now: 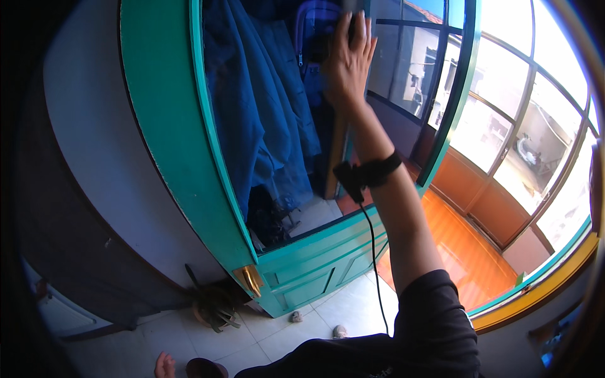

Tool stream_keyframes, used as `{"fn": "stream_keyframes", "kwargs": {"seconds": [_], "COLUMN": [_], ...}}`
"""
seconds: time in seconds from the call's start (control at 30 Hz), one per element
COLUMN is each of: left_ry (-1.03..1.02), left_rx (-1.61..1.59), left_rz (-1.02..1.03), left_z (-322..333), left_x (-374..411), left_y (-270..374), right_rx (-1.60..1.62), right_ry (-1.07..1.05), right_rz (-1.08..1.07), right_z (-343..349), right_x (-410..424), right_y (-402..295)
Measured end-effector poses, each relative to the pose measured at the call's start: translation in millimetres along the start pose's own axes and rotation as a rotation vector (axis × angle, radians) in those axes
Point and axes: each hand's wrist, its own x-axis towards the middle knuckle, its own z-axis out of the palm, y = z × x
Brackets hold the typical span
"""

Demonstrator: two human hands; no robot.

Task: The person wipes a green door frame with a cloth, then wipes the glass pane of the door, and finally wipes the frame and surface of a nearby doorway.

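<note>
My right hand (352, 61) is raised at the top centre, its back towards me and its fingers up and slightly apart. It lies over the glass pane of a green panelled door (163, 113); whether it touches the glass I cannot tell. A black strap (380, 169) with a small dark device and a cable (373, 245) is around that forearm. Blue cloth (279, 118) and a purple-edged bag (312, 42) show in the pane, through it or mirrored. My left hand (165, 365) is low at the left edge, partly cut off, fingers loosely curled, with nothing visible in it.
A brass door handle (250, 279) sits at the door's lower left corner. Near it a potted plant (215, 312) stands on the tiled floor (217, 338). Beyond the doorway are an orange floor (453, 255) and a framed window wall (513, 118). A yellow-edged door frame (543, 288) curves at right.
</note>
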Motion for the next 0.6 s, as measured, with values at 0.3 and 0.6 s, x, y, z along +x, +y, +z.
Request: {"fn": "stream_keyframes", "kwargs": {"seconds": [0.3,0.6], "left_ry": [0.004,-0.022], "left_rx": [0.228,0.037], "left_rz": [0.223,0.162], "left_z": [6.5,-6.3], "left_x": [24.2,21.7], "left_y": [32.9,84.0], "right_rx": [0.096,0.130], "right_ry": [-0.431,-0.480], "right_rz": [0.376,0.393], "right_z": [-80.8,-83.7], "right_x": [-320.1,-321.5], "right_y": [-21.6,-44.2]}}
